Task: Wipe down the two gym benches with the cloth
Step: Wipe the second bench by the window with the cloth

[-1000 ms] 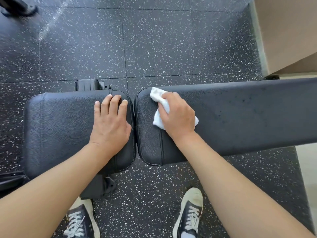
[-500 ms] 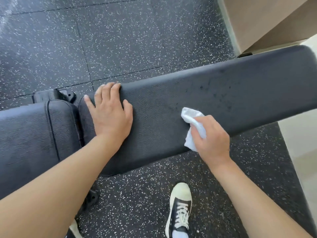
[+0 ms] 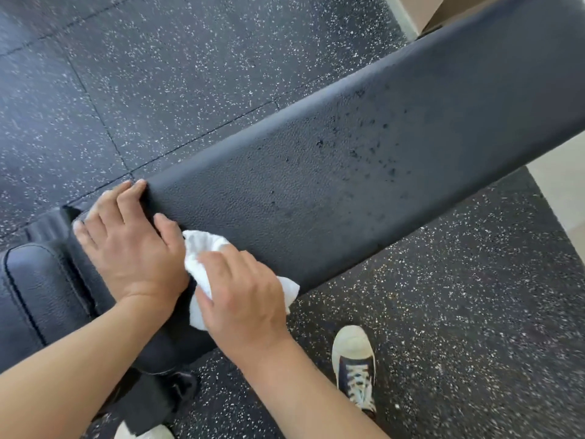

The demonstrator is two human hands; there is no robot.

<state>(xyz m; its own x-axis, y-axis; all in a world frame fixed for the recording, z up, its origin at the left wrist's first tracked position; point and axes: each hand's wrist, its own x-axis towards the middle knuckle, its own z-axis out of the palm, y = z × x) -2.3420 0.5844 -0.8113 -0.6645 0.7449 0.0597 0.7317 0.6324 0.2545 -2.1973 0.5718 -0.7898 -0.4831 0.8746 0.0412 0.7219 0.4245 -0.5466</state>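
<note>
On the long black counter (image 3: 332, 172), the left hand (image 3: 126, 248) lies flat at its end while the right hand (image 3: 243, 296) presses a white cloth (image 3: 205, 248) just beside it (dark droplets speckle the pad farther right), above 1 sneaker (image 3: 354, 362) on the speckled floor (image 3: 190, 74).

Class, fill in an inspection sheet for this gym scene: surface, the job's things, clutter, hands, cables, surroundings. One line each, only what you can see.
Surface: long bench pad, black textured vinyl, dark speckled marks toward its far end.
Job's things: white cloth bunched on the long pad's near end; short bench pad beside it at left.
Clutter: nothing seen.
Hands: left hand flat on the long pad's end, empty; right hand pressing the cloth.
Cables: nothing seen.
Surroundings: speckled rubber floor; sneaker by the bench; pale wall at top right.
</note>
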